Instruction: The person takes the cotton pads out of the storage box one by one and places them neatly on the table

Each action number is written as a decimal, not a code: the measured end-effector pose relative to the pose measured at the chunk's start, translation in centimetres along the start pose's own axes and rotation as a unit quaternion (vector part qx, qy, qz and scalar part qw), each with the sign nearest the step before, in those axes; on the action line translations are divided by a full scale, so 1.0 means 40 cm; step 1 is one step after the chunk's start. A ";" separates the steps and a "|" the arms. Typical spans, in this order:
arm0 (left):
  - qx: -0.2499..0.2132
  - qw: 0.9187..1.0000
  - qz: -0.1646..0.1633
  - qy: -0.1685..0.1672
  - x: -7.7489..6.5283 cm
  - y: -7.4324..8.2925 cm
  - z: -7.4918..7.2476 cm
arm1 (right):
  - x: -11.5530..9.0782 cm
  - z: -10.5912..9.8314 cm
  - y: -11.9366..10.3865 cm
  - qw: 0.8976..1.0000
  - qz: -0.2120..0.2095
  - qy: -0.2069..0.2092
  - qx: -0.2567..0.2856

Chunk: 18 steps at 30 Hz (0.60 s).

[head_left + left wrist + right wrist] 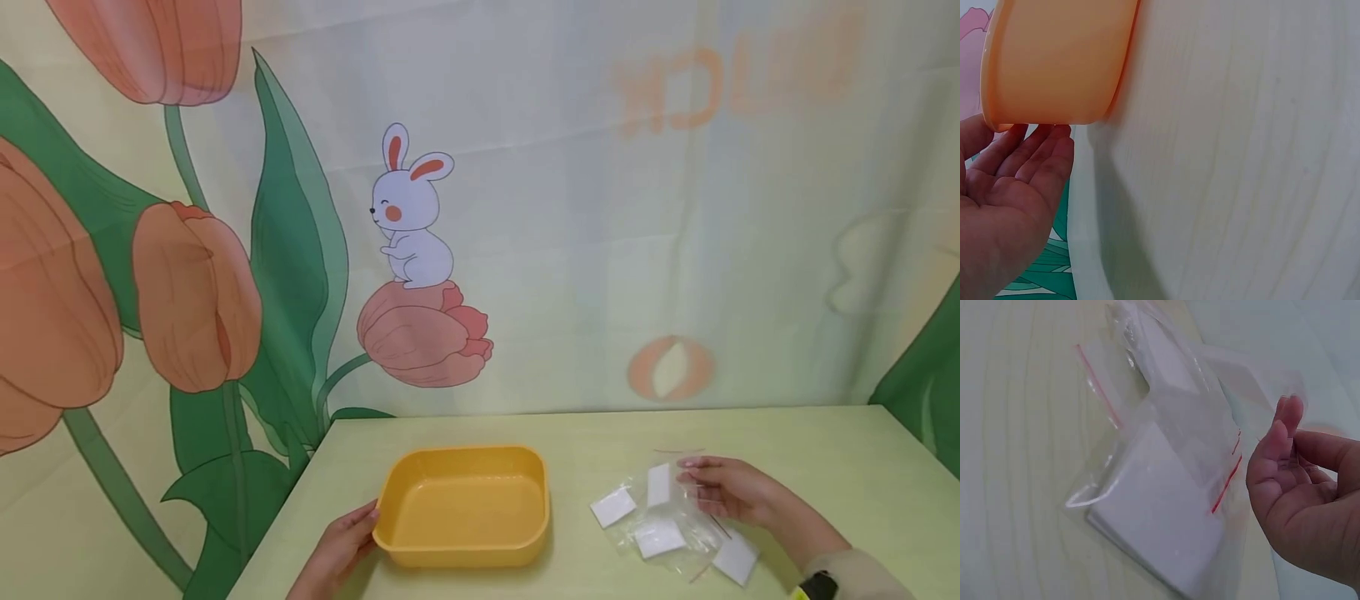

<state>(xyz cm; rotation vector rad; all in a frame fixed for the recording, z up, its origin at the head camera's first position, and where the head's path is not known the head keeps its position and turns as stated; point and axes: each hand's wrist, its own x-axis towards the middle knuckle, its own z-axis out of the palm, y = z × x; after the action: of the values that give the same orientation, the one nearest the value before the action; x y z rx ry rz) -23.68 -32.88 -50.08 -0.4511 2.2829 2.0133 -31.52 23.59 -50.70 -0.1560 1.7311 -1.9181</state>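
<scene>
A yellow rectangular plastic tray [461, 554] sits left of the middle of the table. My left hand [347, 542] holds it by its left end; in the left wrist view the thumb lies by the rim and the fingertips touch the end wall [1054, 94]. To the right lies a group of clear zip bags with white flat pieces [660, 537] inside. My right hand [731, 490] is at the far right side of this group and appears to pinch the edge of one clear zip bag [659, 485]. In the right wrist view, red seal strips show on the bags [1154, 481].
The pale wood-grain table [581, 442] ends at a hanging cloth [555, 250] printed with tulips and a rabbit. Another bagged white piece [613, 507] lies at the left of the bag group, between it and the tray.
</scene>
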 end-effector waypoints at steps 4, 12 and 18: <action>0.004 1.000 -0.009 0.003 0.003 0.002 0.005 | 0.012 -0.008 -0.001 0.999 0.017 0.035 -0.026; 0.013 1.000 -0.014 0.002 0.005 -0.002 0.000 | 0.037 -0.002 -0.004 0.985 0.059 0.113 -0.119; 0.021 1.000 -0.005 -0.003 0.006 -0.002 -0.002 | 0.057 0.010 -0.009 0.966 0.060 0.160 -0.194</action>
<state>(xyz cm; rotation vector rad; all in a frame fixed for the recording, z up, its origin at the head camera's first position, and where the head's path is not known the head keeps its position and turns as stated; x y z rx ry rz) -23.88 -33.00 -50.18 -0.4514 2.3091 1.9561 -33.38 22.17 -50.91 0.1234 2.2643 -1.5626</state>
